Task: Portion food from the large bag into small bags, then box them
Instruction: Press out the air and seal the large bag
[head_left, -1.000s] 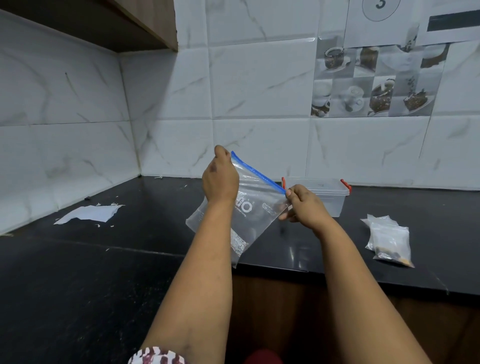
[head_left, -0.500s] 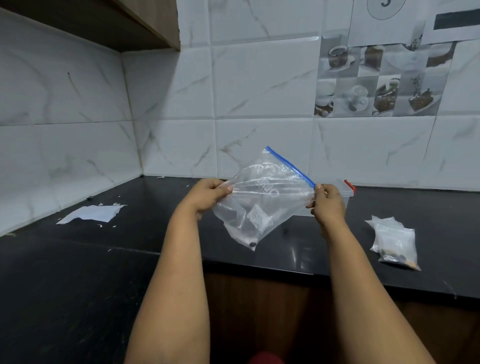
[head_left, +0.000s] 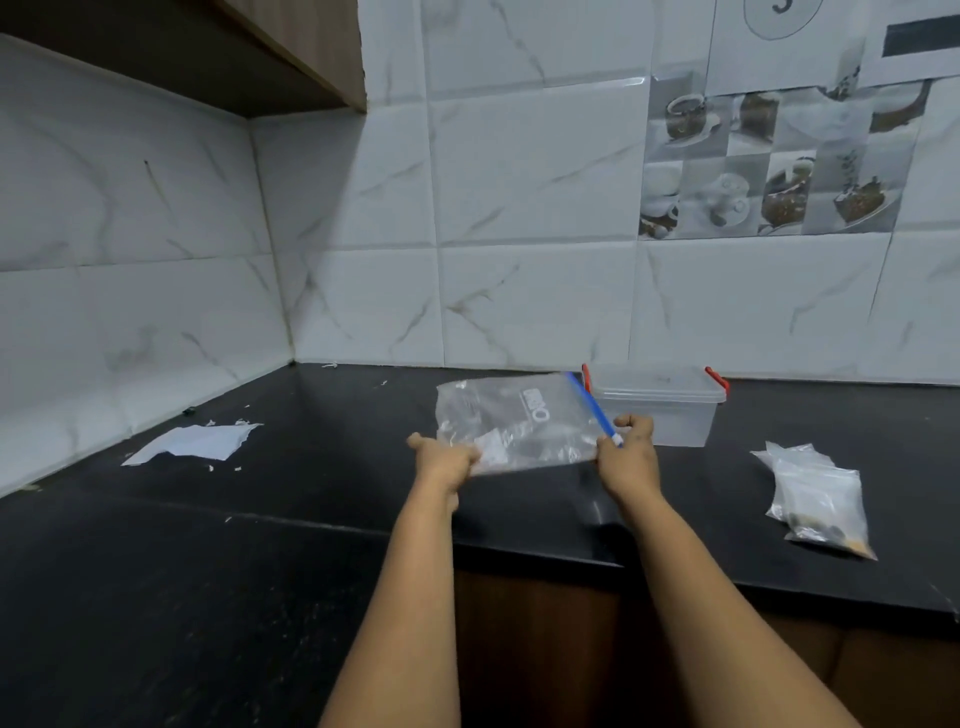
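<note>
A large clear zip bag (head_left: 519, 423) with a blue zip strip lies almost flat just above the black counter (head_left: 311, 467). My left hand (head_left: 447, 462) grips its near left corner. My right hand (head_left: 628, 449) pinches the near end of the blue strip at the bag's right side. The bag looks nearly empty. Behind my right hand stands a clear plastic box (head_left: 660, 410) with red clips and its lid on. A small pile of filled small bags (head_left: 821, 504) lies on the counter to the right, with dark pieces inside.
A torn white paper (head_left: 195, 441) and small scraps lie on the counter at the left. Tiled walls close the back and left sides. A wooden cabinet (head_left: 291, 47) hangs overhead at upper left. The counter's front edge runs below my forearms.
The large bag, held up and tilted before, has come down and turned nearly flat over the counter. Both hands lowered with it and moved forward, still gripping its two sides.
</note>
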